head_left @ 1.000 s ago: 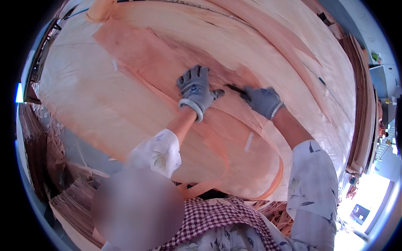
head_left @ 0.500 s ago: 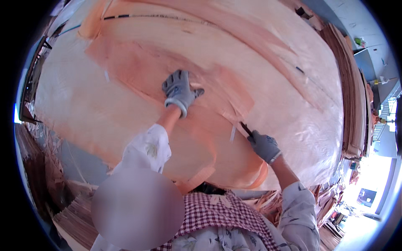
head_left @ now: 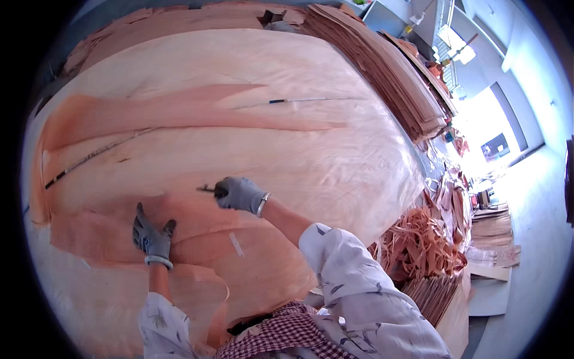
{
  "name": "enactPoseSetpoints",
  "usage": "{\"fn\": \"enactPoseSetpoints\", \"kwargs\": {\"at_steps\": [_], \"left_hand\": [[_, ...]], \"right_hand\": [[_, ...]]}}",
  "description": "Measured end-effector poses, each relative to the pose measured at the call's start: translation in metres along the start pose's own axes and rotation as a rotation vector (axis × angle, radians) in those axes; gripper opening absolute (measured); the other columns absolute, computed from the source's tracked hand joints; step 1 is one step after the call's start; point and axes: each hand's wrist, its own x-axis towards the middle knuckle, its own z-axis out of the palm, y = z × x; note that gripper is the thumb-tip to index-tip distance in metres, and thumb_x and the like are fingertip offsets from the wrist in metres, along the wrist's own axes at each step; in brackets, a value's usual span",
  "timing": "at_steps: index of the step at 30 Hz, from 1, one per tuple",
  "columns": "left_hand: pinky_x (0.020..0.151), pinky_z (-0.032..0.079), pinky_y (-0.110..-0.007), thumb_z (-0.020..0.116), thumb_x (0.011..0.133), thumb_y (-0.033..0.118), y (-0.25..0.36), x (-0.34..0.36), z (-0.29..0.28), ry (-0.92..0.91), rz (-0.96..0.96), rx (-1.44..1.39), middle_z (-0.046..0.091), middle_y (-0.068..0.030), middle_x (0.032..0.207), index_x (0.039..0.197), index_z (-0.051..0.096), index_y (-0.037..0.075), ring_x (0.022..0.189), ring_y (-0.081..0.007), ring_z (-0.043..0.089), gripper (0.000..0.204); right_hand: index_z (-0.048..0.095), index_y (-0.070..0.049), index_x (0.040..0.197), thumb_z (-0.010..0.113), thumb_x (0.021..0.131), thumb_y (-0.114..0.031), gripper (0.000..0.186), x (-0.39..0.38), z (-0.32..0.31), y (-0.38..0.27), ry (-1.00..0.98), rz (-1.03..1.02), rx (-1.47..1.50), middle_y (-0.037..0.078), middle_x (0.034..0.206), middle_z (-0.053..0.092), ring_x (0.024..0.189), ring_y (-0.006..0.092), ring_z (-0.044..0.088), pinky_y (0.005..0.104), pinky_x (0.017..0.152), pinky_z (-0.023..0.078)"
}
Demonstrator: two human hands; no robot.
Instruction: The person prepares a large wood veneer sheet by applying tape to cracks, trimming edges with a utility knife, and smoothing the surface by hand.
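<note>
Grey-gloved left hand is pressing open and flat on the veneer sheet, while the right hand is gripping a small dark blade against it.

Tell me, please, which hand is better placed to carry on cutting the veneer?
Right: the right hand grips the knife on the veneer; the left hand presses flat.

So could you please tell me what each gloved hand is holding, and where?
Right hand grips a thin dark tool by its rear end; left hand holds nothing, flat on the veneer sheet.
</note>
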Motion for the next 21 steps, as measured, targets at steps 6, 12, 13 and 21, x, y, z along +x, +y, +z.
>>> {"fn": "enactPoseSetpoints", "kwargs": {"at_steps": [6, 12, 13, 21], "left_hand": [[0.09, 0.037, -0.045, 0.077, 0.065, 0.033, 0.031, 0.011, -0.01, -0.171, -0.154, 0.071, 0.053, -0.0159, 0.105, 0.138, 0.028, 0.013, 0.107, -0.0314, 0.049, 0.09], [0.073, 0.044, -0.041, 0.072, 0.063, 0.041, -0.042, 0.01, 0.073, 0.105, 0.138, -0.209, 0.055, -0.0102, 0.085, 0.11, 0.049, 0.012, 0.088, -0.0269, 0.055, 0.06], [0.068, 0.044, -0.039, 0.069, 0.065, 0.041, -0.072, 0.013, 0.065, 0.088, 0.125, -0.227, 0.055, -0.0079, 0.081, 0.101, 0.052, 0.014, 0.083, -0.027, 0.056, 0.048], [0.084, 0.038, -0.051, 0.055, 0.081, 0.027, 0.024, 0.009, 0.005, -0.08, -0.104, 0.142, 0.052, -0.0055, 0.113, 0.121, 0.046, 0.022, 0.107, -0.0265, 0.05, 0.041]], "right_hand": [[0.066, -0.005, 0.09, 0.065, 0.065, -0.011, 0.025, -0.021, 0.038, -0.021, -0.471, -0.406, 0.242, 0.011, 0.092, 0.062, 0.084, 0.0219, 0.057, 0.0336, 0.072, 0.047], [0.056, 0.001, 0.121, 0.068, 0.077, -0.014, 0.048, 0.001, 0.101, 0.006, -0.646, -0.354, 0.551, 0.009, 0.114, 0.059, 0.101, 0.0154, 0.052, 0.0297, 0.092, 0.042], [0.057, 0.003, 0.119, 0.067, 0.082, -0.016, 0.043, 0.004, 0.099, -0.008, -0.702, -0.273, 0.66, 0.01, 0.118, 0.059, 0.105, 0.0165, 0.052, 0.0297, 0.095, 0.041], [0.064, 0.002, 0.099, 0.059, 0.084, -0.027, 0.033, 0.005, 0.039, -0.017, -0.346, 0.16, 0.252, 0.01, 0.077, 0.063, 0.062, 0.0146, 0.059, 0.0306, 0.056, 0.05]]}}
